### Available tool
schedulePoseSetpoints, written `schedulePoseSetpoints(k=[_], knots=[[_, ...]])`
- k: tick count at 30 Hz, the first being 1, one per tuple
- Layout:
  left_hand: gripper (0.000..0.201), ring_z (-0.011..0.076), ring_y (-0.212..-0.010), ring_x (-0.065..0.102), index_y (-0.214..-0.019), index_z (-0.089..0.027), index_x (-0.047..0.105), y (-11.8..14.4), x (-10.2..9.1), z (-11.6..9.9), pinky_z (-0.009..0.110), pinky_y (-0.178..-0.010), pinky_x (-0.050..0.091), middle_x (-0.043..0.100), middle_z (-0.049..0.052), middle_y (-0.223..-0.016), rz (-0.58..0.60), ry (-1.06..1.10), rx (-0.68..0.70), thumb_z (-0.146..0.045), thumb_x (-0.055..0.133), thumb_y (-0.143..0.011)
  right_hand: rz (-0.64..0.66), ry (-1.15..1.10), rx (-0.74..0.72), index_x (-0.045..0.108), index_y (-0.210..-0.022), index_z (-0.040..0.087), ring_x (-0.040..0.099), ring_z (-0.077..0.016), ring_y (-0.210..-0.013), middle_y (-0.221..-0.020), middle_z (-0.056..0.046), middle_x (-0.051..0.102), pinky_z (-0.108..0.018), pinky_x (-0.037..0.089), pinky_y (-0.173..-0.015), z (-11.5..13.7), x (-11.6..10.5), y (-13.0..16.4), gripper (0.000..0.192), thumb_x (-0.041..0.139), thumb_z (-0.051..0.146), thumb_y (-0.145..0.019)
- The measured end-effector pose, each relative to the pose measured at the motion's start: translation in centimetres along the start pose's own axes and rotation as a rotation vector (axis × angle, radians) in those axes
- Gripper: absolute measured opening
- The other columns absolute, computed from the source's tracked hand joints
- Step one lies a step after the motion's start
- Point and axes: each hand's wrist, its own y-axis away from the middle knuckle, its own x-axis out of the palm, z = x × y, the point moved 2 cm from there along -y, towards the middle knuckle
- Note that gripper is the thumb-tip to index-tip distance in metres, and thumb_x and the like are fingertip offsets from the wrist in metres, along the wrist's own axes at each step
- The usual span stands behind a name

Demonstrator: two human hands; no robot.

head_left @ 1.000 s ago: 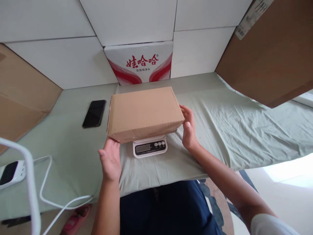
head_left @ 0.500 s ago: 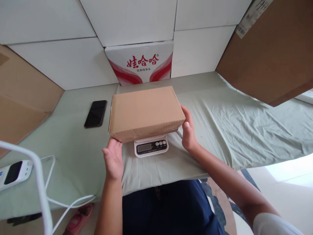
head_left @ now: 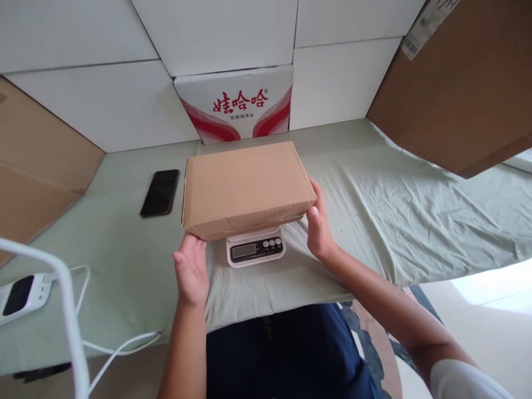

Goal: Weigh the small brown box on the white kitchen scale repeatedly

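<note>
Box (head_left: 245,185) is held over the scale (head_left: 255,249), gripped from both ends: left hand (head_left: 191,270) at the near-left corner, right hand (head_left: 318,221) on the right end. Whether it rests on the scale can't be told. Phone (head_left: 160,192) lies left on the sheet (head_left: 394,205).

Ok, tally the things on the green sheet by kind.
Closed brown cardboard box: 1
Digital scale: 1
Black phone: 1
White power strip: 1
Total: 4
</note>
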Motion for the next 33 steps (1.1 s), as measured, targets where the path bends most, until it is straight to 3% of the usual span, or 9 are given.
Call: schedulePoseSetpoints(k=[5, 9, 12, 16, 19, 22, 25, 29, 33], knots=[[0.081, 0.0345, -0.140, 0.057, -0.126, -0.025, 0.073, -2.0, 0.7, -2.3, 0.050, -0.122, 0.037, 0.070, 0.013, -0.136, 0.048, 0.004, 0.088, -0.085, 0.033, -0.090, -0.002, -0.053, -0.033, 0.045, -0.148, 0.037, 0.047, -0.0339, -0.149, -0.158, -0.003, 0.051, -0.061, 0.040, -0.124, 0.6, -0.2, -2.2, 0.062, 0.035, 0.073, -0.099], [0.086, 0.0317, -0.145, 0.053, -0.132, -0.025, 0.069, -6.9, 2.0, -3.6, 0.046, -0.124, 0.034, 0.065, 0.012, -0.146, 0.144, 0.014, 0.136, -0.088, 0.028, -0.089, -0.007, -0.063, -0.033, 0.046, -0.146, 0.038, 0.043, -0.0346, -0.152, -0.156, -0.002, 0.052, -0.062, 0.040, -0.124, 0.5, 0.4, -6.5, 0.065, 0.029, 0.078, -0.098], [0.091, 0.0302, -0.145, 0.052, -0.134, -0.021, 0.066, -11.6, 2.8, -2.1, 0.046, -0.125, 0.033, 0.060, 0.015, -0.152, 0.148, 0.045, 0.134, -0.090, 0.031, -0.087, -0.015, -0.084, 0.002, 0.045, -0.145, 0.037, 0.042, -0.0340, -0.152, -0.154, -0.002, 0.053, -0.060, 0.042, -0.122, -1.4, 1.9, -10.1, 0.068, 0.028, 0.081, -0.096], [0.093, 0.0284, -0.152, 0.044, -0.140, -0.016, 0.059, -15.5, 3.3, 2.3, 0.045, -0.127, 0.028, 0.052, 0.020, -0.159, 0.025, 0.072, 0.033, -0.089, 0.032, -0.088, -0.034, -0.175, 0.058, 0.047, -0.139, 0.032, 0.045, -0.0305, -0.149, -0.154, -0.005, 0.054, -0.055, 0.042, -0.122, -5.6, 3.8, -12.4, 0.067, 0.035, 0.081, -0.094], [0.087, 0.0264, -0.156, 0.040, -0.138, -0.023, 0.061, -16.0, 3.5, 5.1, 0.043, -0.128, 0.026, 0.052, 0.015, -0.160, 0.006, 0.061, -0.025, -0.089, 0.039, -0.085, -0.063, -0.214, 0.142, 0.047, -0.133, 0.029, 0.049, -0.0288, -0.146, -0.150, -0.007, 0.057, -0.053, 0.041, -0.123, -8.3, 4.2, -12.3, 0.066, 0.041, 0.080, -0.090], [0.092, 0.0277, -0.156, 0.041, -0.134, -0.025, 0.066, -15.9, 3.6, 6.4, 0.042, -0.128, 0.028, 0.055, 0.014, -0.157, 0.014, 0.067, -0.012, -0.094, 0.045, -0.076, -0.066, -0.212, 0.205, 0.046, -0.131, 0.030, 0.050, -0.0277, -0.146, -0.150, -0.007, 0.057, -0.053, 0.041, -0.123, -10.0, 4.1, -11.8, 0.067, 0.042, 0.081, -0.088], [0.095, 0.0300, -0.156, 0.041, -0.132, -0.026, 0.067, -16.2, 3.4, 6.9, 0.045, -0.127, 0.029, 0.055, 0.016, -0.158, 0.013, 0.053, -0.047, -0.097, 0.047, -0.072, -0.051, -0.168, 0.250, 0.045, -0.132, 0.032, 0.048, -0.0275, -0.148, -0.151, -0.007, 0.055, -0.055, 0.042, -0.122, -10.9, 3.7, -11.8, 0.071, 0.040, 0.085, -0.086], [0.092, 0.0295, -0.158, 0.037, -0.139, -0.027, 0.064, -16.9, 2.1, 6.7, 0.048, -0.130, 0.024, 0.046, 0.015, -0.165, 0.038, 0.046, -0.046, -0.093, 0.039, -0.081, -0.063, -0.155, 0.295, 0.042, -0.141, 0.035, 0.048, -0.0275, -0.148, -0.157, -0.007, 0.050, -0.058, 0.040, -0.123, -11.7, 2.6, -12.5, 0.080, 0.037, 0.090, -0.083], [0.088, 0.0277, -0.163, 0.025, -0.145, -0.029, 0.059, -17.6, 0.2, 6.5, 0.050, -0.132, 0.016, 0.034, 0.011, -0.172, -0.022, 0.023, 0.003, -0.089, 0.031, -0.087, -0.111, -0.150, 0.316, 0.035, -0.149, 0.037, 0.048, -0.0294, -0.150, -0.163, -0.009, 0.041, -0.060, 0.036, -0.125, -12.9, 0.6, -13.1, 0.088, 0.035, 0.093, -0.081]])
